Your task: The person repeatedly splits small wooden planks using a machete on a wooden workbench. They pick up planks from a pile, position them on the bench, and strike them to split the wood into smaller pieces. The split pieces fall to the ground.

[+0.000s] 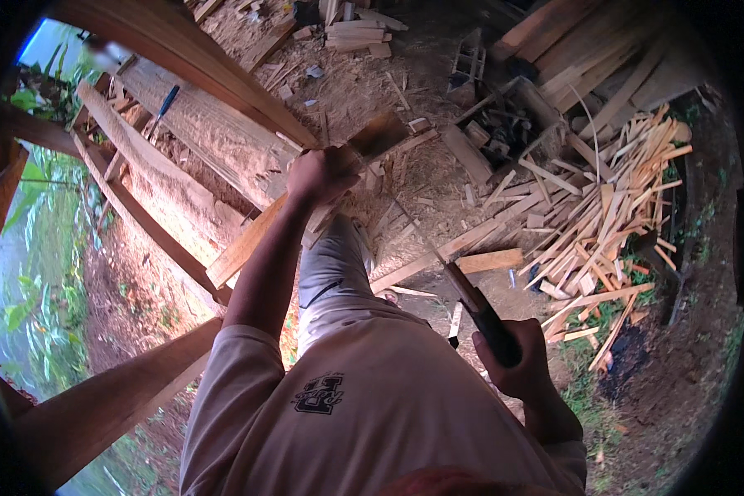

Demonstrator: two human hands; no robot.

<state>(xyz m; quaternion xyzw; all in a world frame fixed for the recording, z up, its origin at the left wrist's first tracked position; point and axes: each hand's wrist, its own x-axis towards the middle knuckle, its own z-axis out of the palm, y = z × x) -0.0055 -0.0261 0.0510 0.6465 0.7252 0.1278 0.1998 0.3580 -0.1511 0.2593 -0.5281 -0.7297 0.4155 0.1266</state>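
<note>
My left hand (pixel 322 175) is closed over a wooden board (pixel 248 248), which slants from the lower left up to the right, above my raised leg. The board's far end (pixel 380 136) sticks out beyond my knuckles. Lower right, my right hand (pixel 517 360) grips the black handle of a handsaw (pixel 463 285). Its thin blade, seen nearly edge-on, runs up and left to the board just right of my left hand. Whether the teeth are in the wood I cannot tell.
A blue-handled tool (pixel 167 101) lies on a thick plank (pixel 198 128) at the left. On the right is a large heap of wood offcuts (pixel 608 240), beside a wooden box (pixel 471 153) of dark things. A long beam (pixel 190 62) crosses the upper left. Sawdust and scraps cover the ground.
</note>
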